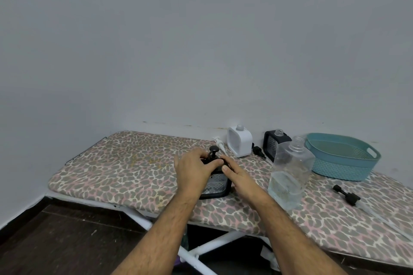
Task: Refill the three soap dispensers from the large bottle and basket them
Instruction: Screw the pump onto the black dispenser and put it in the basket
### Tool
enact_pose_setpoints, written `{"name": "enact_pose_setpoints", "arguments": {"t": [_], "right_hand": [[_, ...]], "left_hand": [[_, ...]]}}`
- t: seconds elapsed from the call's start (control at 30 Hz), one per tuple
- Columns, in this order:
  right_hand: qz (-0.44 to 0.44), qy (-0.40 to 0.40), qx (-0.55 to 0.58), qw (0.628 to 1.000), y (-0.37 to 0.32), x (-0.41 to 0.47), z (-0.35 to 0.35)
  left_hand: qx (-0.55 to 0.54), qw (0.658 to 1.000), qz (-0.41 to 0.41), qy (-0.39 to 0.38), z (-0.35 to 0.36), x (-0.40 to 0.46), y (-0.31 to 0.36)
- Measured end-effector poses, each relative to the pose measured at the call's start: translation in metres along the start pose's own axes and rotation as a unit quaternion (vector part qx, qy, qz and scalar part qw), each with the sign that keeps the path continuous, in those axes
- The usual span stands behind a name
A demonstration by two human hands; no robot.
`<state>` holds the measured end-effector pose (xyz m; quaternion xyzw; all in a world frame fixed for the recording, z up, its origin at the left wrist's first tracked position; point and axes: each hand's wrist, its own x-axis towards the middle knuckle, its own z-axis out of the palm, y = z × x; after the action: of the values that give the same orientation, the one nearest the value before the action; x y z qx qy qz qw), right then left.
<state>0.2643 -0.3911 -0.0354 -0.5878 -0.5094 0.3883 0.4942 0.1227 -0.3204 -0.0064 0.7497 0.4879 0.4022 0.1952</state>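
Grey walls meet in a corner behind an ironing board [125, 163] with a leopard-pattern cover, which carries all the things. Near its middle stands a black soap dispenser [218, 184], and both hands are on its top part. The left hand [193, 172] wraps the upper body from the left side, fingers curled around it. The right hand [234, 173] comes from the right, and its fingertips pinch the collar under the black pump head [213, 150], which stands up between the two hands. Just to the right of the right forearm stands the large clear bottle [289, 176], open, with some liquid at the bottom. Behind, against the wall, stand a white dispenser [239, 144] and another black dispenser [276, 144], both without pumps. A teal basket [342, 158] sits at the far right. One black pump [347, 195] lies loose on the cover in front of the basket.
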Motion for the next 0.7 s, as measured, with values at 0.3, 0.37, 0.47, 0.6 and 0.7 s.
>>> {"name": "enact_pose_setpoints", "arguments": {"t": [0.3,0.37,0.47,0.6,0.7], "right_hand": [[-0.009,0.011,-0.001,1.0,0.002,0.003,0.001],[-0.013,0.012,-0.01,1.0,0.002,0.002,0.001],[-0.014,0.006,-0.007,1.0,0.004,0.001,-0.004],[-0.005,-0.006,0.023,1.0,0.005,-0.001,-0.011],[-0.009,-0.01,0.006,1.0,0.003,0.0,-0.015]], "left_hand": [[-0.084,0.995,0.024,-0.047,-0.008,-0.002,0.002],[-0.077,0.996,0.012,-0.046,-0.006,-0.007,0.004],[-0.075,0.996,-0.003,-0.039,-0.005,-0.009,0.007],[-0.103,0.992,-0.006,-0.073,-0.006,-0.001,0.004],[-0.109,0.99,0.021,-0.085,-0.006,0.005,-0.003]]}}
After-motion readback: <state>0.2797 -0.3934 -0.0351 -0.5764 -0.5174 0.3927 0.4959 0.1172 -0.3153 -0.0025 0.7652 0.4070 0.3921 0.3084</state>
